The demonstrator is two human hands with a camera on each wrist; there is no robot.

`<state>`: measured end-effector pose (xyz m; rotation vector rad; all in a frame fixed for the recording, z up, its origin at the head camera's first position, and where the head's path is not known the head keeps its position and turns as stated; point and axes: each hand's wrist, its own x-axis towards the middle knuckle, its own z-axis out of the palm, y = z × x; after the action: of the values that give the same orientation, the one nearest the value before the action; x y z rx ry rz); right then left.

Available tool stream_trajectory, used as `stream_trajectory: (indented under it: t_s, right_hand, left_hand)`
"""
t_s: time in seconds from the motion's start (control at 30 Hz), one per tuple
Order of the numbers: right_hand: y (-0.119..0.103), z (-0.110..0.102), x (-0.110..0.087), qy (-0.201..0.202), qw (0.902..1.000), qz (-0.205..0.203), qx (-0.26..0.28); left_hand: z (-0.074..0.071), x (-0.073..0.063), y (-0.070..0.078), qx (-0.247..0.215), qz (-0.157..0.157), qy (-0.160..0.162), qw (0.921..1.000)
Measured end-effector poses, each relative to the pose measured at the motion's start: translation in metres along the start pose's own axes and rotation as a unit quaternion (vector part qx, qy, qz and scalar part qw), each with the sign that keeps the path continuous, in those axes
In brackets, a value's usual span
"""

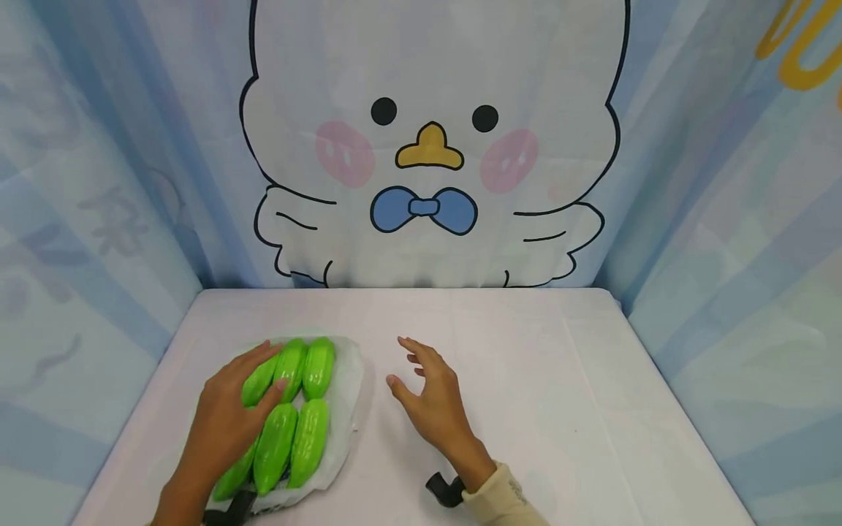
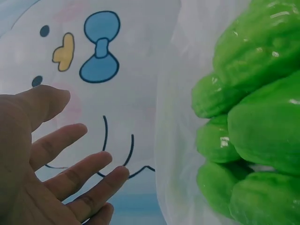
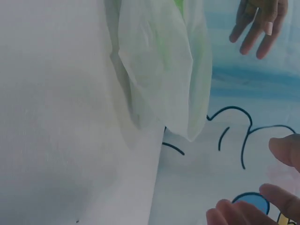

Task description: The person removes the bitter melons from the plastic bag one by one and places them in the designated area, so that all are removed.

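Several shiny green cucumber-shaped vegetables [image 1: 276, 447] lie in two rows on a white plastic bag [image 1: 346, 416], on the left half of the table. My left hand [image 1: 226, 413] hovers over their left side with fingers spread and nothing held, hiding some of them. The left wrist view puts that hand [image 2: 56, 183] apart from the green vegetables [image 2: 262, 122], with the bag's edge [image 2: 173, 117] between. To the right of the bag, my right hand [image 1: 437, 402] is raised, its thumb and fingers apart and holding nothing. The bag's side [image 3: 159, 70] hangs in folds in the right wrist view.
A white cloth covers the table [image 1: 546, 409]. Blue patterned curtains [image 1: 743, 292] stand on both sides, and a cartoon-printed backdrop [image 1: 427, 241] rises behind the far edge. Black wrist mounts [image 1: 445, 489] sit at my wrists.
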<state>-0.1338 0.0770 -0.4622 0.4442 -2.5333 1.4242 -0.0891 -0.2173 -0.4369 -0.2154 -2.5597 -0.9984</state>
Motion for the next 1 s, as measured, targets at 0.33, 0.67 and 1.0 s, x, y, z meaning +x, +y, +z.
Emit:
stream_trajectory:
  t_s: [0.33, 0.67, 1.0]
  right_hand:
    - [-0.004, 0.025, 0.0, -0.04, 0.9987, -0.001, 0.03]
    - [-0.011, 0.041, 0.003, -0.062, 0.9969, -0.01, 0.048]
    - [-0.018, 0.061, 0.009, -0.078, 0.9957, -0.033, 0.039]
  left_hand:
    - [-0.02, -0.017, -0.037, 0.025, -0.05, 0.001, 0.9984]
    - [-0.037, -0.032, -0.077, 0.067, -0.107, -0.037, 0.9913]
    - [-0.041, -0.029, -0.104, 0.024, -0.147, -0.113, 0.9824]
